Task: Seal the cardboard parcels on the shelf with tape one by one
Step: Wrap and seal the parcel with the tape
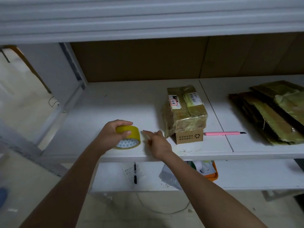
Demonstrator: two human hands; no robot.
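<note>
Head view: left-hand fingers (pixel 124 122) curl over the yellow tape roll (pixel 130 137), bracing it on the shelf (pixel 92 116), probably so the right hand (pixel 158 142), fingers loosely extended and holding nothing I can make out, can find the tape's end. Just right sits a tape-wrapped cardboard parcel (pixel 185 112); a pink utility knife (pixel 223 133) lies beyond.

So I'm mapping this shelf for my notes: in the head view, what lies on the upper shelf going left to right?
Tape roll gripped by the left hand → right hand → parcel → pink cutter → flattened cardboard.
</note>
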